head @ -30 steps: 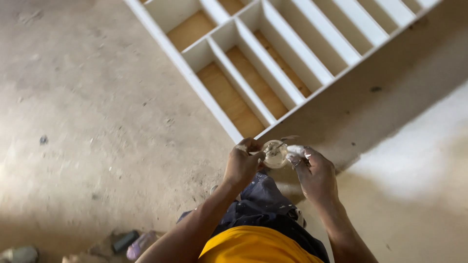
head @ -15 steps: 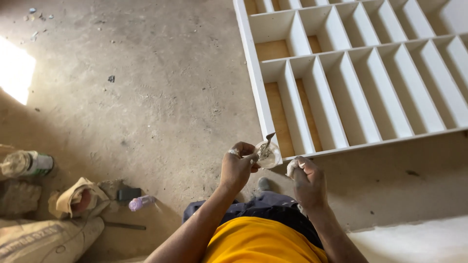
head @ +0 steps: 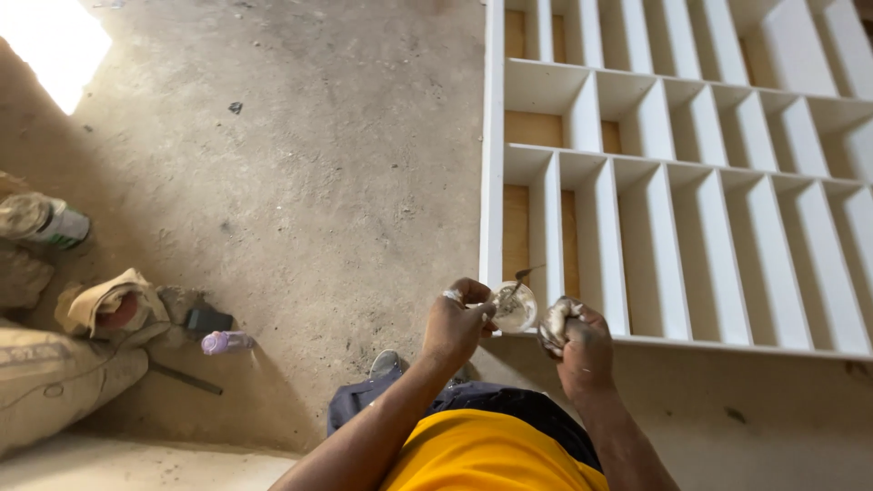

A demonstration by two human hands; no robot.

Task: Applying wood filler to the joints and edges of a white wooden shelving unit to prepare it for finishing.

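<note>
My left hand (head: 457, 325) is closed around a small round whitish tub (head: 515, 308) smeared with pale paste. A thin metal blade (head: 526, 273) sticks up out of the tub. My right hand (head: 580, 345) is right beside it, fingers curled on a pale grey smeared lump (head: 552, 322); I cannot tell whether it is a rag or paste. Both hands hover over the near left corner of a white compartmented shelf unit (head: 492, 182) lying flat on the concrete floor (head: 318, 182). Yellow shirt and dark trousers show below.
Dusty sacks and a tan bag (head: 100, 305) lie at the left. Near them are a small purple bottle (head: 225, 342), a black block (head: 208, 320), a dark rod (head: 186, 377) and a can (head: 56, 224). A patch of sunlight (head: 55, 45) falls top left.
The view has swung left and down, so the shelf unit now lies squarely to the right and the sacks have come into sight. My hands stay close together with the tub and lump.
</note>
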